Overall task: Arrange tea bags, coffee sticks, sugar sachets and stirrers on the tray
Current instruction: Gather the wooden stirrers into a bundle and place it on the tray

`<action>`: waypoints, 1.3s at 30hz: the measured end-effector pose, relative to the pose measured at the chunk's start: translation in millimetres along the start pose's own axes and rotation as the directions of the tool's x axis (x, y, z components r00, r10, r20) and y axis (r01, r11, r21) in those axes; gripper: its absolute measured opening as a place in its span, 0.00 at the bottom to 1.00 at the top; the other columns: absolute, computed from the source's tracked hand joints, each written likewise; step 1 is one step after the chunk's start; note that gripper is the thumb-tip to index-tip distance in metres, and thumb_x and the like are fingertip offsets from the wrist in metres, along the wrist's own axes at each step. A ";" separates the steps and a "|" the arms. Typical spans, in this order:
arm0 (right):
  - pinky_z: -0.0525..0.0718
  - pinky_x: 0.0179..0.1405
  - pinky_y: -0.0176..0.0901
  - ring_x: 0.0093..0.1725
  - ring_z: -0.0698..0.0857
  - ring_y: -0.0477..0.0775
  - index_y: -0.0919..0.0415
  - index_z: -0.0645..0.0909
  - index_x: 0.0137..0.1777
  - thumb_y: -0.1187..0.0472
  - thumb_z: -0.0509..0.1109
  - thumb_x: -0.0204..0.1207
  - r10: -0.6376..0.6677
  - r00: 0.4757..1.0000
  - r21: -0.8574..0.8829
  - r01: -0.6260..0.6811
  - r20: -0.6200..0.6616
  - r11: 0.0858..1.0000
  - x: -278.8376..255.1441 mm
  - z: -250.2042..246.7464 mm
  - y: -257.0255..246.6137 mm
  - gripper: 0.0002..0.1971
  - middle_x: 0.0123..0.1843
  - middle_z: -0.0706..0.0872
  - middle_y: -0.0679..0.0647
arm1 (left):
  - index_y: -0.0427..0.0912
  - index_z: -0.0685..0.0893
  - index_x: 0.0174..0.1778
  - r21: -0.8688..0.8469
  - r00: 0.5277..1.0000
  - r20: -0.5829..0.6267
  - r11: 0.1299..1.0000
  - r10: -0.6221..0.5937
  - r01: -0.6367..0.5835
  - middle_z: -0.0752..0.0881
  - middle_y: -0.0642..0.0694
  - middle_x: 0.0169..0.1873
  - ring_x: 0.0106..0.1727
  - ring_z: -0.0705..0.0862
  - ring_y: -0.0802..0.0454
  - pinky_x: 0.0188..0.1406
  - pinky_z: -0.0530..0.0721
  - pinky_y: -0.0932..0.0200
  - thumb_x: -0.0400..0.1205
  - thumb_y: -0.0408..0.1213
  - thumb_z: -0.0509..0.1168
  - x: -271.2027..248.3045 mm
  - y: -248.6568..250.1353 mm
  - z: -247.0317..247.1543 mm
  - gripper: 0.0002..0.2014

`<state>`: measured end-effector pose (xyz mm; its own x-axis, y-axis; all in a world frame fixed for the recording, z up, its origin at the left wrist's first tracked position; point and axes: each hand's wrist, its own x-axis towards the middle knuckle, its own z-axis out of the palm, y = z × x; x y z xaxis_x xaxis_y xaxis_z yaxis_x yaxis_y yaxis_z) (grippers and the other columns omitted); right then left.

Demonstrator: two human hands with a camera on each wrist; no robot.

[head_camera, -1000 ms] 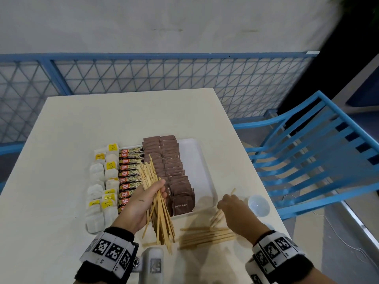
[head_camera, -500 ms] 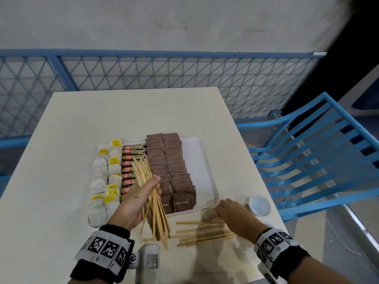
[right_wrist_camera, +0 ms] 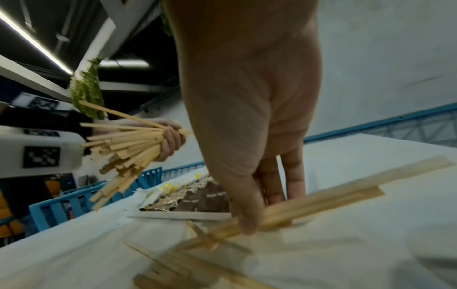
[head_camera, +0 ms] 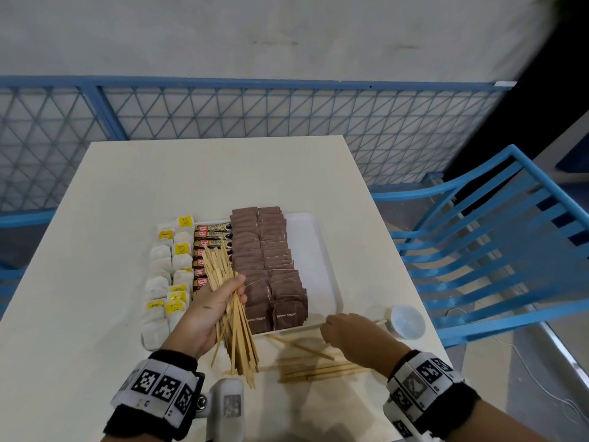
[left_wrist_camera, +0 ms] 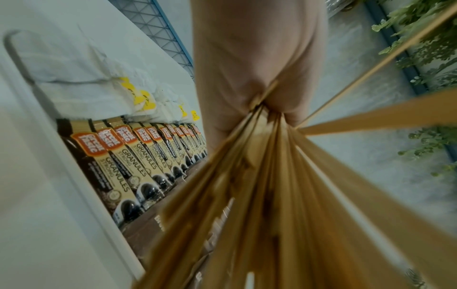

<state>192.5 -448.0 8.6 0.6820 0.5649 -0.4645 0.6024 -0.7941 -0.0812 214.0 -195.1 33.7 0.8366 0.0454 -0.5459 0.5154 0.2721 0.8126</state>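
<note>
A white tray (head_camera: pixel 322 260) holds rows of white tea bags (head_camera: pixel 162 282), coffee sticks (head_camera: pixel 210 234) and brown sugar sachets (head_camera: pixel 271 260); its right strip is bare. My left hand (head_camera: pixel 216 301) grips a thick bundle of wooden stirrers (head_camera: pixel 232 317) above the tray's near edge. In the left wrist view the bundle of stirrers (left_wrist_camera: pixel 284 195) fans toward the camera beside the coffee sticks (left_wrist_camera: pixel 138 156). My right hand (head_camera: pixel 347 333) pinches a few loose stirrers (right_wrist_camera: pixel 309 205) on the table just before the tray. More loose stirrers (head_camera: pixel 318 368) lie by my right wrist.
A small white bowl (head_camera: pixel 408 320) sits near the table's right edge, just right of my right hand. A blue slatted chair (head_camera: pixel 497 250) stands to the right. A blue mesh railing (head_camera: pixel 255 113) runs behind the table (head_camera: pixel 191 173).
My right hand has slid toward the tray's near edge and closed on a few stirrers on the table. The left hand still holds its bundle in about the same place.
</note>
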 end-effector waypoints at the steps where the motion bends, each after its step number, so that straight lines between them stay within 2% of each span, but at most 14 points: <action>1: 0.79 0.54 0.50 0.55 0.81 0.61 0.65 0.76 0.59 0.75 0.55 0.79 -0.009 1.000 -0.006 0.010 0.015 1.000 -0.4 -1.8 -2.3 0.14 0.58 0.79 0.61 | 0.42 0.79 0.34 0.007 1.000 0.001 1.000 0.001 -0.001 0.79 0.45 0.26 0.23 0.80 0.56 0.28 0.79 0.61 0.81 0.36 0.65 0.1 -0.1 0.0 0.10; 5: 0.82 0.58 0.49 0.58 0.82 0.58 0.63 0.80 0.62 0.70 0.58 0.81 -0.040 0.998 0.084 0.036 0.041 0.996 4.5 1.9 -3.0 0.14 0.60 0.80 0.59 | 0.42 0.78 0.34 0.008 1.000 0.015 1.000 0.001 -0.001 0.79 0.46 0.26 0.23 0.80 0.56 0.29 0.80 0.60 0.81 0.36 0.66 1.1 -0.3 0.0 0.09; 9: 0.83 0.55 0.53 0.55 0.81 0.59 0.66 0.82 0.59 0.56 0.49 0.84 -0.037 0.999 0.133 0.038 -0.005 0.990 10.6 5.7 -10.1 0.21 0.55 0.82 0.61 | 0.41 0.78 0.34 0.003 1.000 0.022 1.000 0.011 -0.011 0.79 0.48 0.25 0.24 0.80 0.57 0.32 0.78 0.58 0.81 0.35 0.65 2.1 0.0 1.8 0.09; 12: 0.77 0.56 0.52 0.57 0.79 0.60 0.65 0.81 0.59 0.48 0.57 0.83 0.051 0.995 0.182 -0.034 -0.089 0.983 16.0 8.9 -26.3 0.21 0.57 0.81 0.61 | 0.41 0.78 0.33 0.019 1.000 0.017 1.000 0.020 -0.020 0.79 0.47 0.26 0.24 0.80 0.57 0.31 0.78 0.58 0.81 0.36 0.65 2.2 0.8 2.2 0.10; 14: 0.74 0.58 0.52 0.59 0.78 0.61 0.64 0.80 0.60 0.48 0.61 0.80 0.075 0.995 0.203 -0.058 -0.072 0.977 20.8 11.6 -38.4 0.20 0.59 0.80 0.60 | 0.41 0.78 0.34 0.027 1.000 0.016 0.999 0.024 -0.025 0.78 0.46 0.27 0.24 0.80 0.56 0.30 0.78 0.59 0.81 0.36 0.65 1.9 1.6 3.1 0.10; 16: 0.74 0.57 0.53 0.59 0.77 0.63 0.66 0.79 0.58 0.54 0.64 0.78 0.076 0.996 0.209 -0.063 -0.052 0.976 27.1 12.6 -48.1 0.16 0.59 0.80 0.62 | 0.41 0.78 0.34 0.022 1.000 0.019 0.999 0.024 -0.024 0.78 0.46 0.27 0.24 0.80 0.56 0.29 0.79 0.60 0.81 0.36 0.65 2.2 2.2 3.5 0.09; 19: 0.76 0.55 0.55 0.58 0.79 0.66 0.68 0.81 0.54 0.63 0.61 0.76 0.104 0.994 0.258 -0.090 -0.042 0.962 33.0 11.7 -55.5 0.12 0.57 0.82 0.65 | 0.41 0.78 0.35 -0.003 1.000 0.023 1.000 0.010 -0.010 0.78 0.46 0.27 0.23 0.80 0.57 0.26 0.79 0.61 0.81 0.36 0.65 2.5 2.7 3.4 0.09; 24: 0.79 0.51 0.48 0.53 0.81 0.61 0.67 0.83 0.52 0.64 0.61 0.75 0.150 0.987 0.377 -0.119 -0.055 0.918 26.8 2.1 -51.3 0.12 0.53 0.84 0.63 | 0.41 0.78 0.33 -0.002 1.000 -0.012 1.000 0.016 -0.016 0.78 0.45 0.27 0.21 0.79 0.58 0.20 0.79 0.66 0.81 0.35 0.65 -2.7 5.1 -1.0 0.10; 28: 0.78 0.53 0.48 0.56 0.80 0.60 0.67 0.81 0.54 0.66 0.58 0.79 0.148 0.988 0.234 -0.137 -0.033 0.963 11.0 4.1 -33.2 0.12 0.55 0.82 0.62 | 0.40 0.78 0.32 0.002 0.999 -0.029 1.000 0.026 -0.026 0.78 0.44 0.28 0.20 0.79 0.60 0.19 0.78 0.70 0.82 0.36 0.64 -5.9 5.1 -6.6 0.11; 30: 0.76 0.56 0.47 0.60 0.77 0.60 0.66 0.78 0.59 0.63 0.59 0.80 0.150 0.988 0.145 -0.144 -0.026 0.979 3.0 7.4 -22.5 0.12 0.60 0.78 0.61 | 0.39 0.78 0.31 0.014 0.999 -0.044 0.999 0.029 -0.029 0.78 0.44 0.27 0.20 0.79 0.59 0.20 0.79 0.70 0.81 0.36 0.65 -6.9 4.2 -8.1 0.12; 31: 0.74 0.60 0.48 0.63 0.75 0.59 0.65 0.75 0.63 0.59 0.63 0.79 0.149 0.989 0.125 -0.147 -0.009 0.981 -0.4 10.0 -17.9 0.15 0.63 0.76 0.60 | 0.39 0.78 0.32 0.022 0.998 -0.046 0.999 0.031 -0.030 0.79 0.44 0.27 0.20 0.79 0.59 0.21 0.80 0.69 0.81 0.37 0.65 -7.2 3.8 -8.4 0.12; 33: 0.72 0.67 0.50 0.68 0.71 0.59 0.63 0.68 0.71 0.50 0.71 0.73 0.149 0.987 0.118 -0.155 0.056 0.981 -6.0 17.5 -11.0 0.31 0.70 0.69 0.58 | 0.39 0.78 0.31 0.031 0.998 -0.053 0.999 0.034 -0.032 0.79 0.44 0.27 0.20 0.79 0.59 0.21 0.80 0.69 0.81 0.37 0.65 -7.9 2.9 -8.9 0.12; 35: 0.71 0.70 0.51 0.69 0.69 0.58 0.61 0.62 0.75 0.47 0.75 0.68 0.134 0.989 0.119 -0.141 0.063 0.983 -8.5 25.8 -10.0 0.40 0.73 0.66 0.57 | 0.39 0.78 0.30 0.033 0.998 -0.059 0.999 0.034 -0.032 0.79 0.44 0.26 0.21 0.79 0.58 0.21 0.80 0.68 0.81 0.38 0.65 -8.1 2.0 -9.7 0.13; 39: 0.73 0.67 0.48 0.67 0.70 0.57 0.61 0.64 0.74 0.51 0.70 0.73 0.090 0.996 0.156 -0.087 -0.014 0.984 -8.5 38.2 -14.0 0.32 0.71 0.69 0.56 | 0.39 0.79 0.30 0.035 0.998 -0.065 0.999 0.027 -0.025 0.80 0.44 0.25 0.22 0.80 0.57 0.23 0.81 0.66 0.81 0.39 0.66 -8.4 2.2 -10.3 0.14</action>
<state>162.4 -450.3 -19.9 0.7393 0.4943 -0.4573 0.4691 -0.8652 -0.1769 206.2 -185.0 37.9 0.8366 0.1148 -0.5357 0.5006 0.2369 0.8326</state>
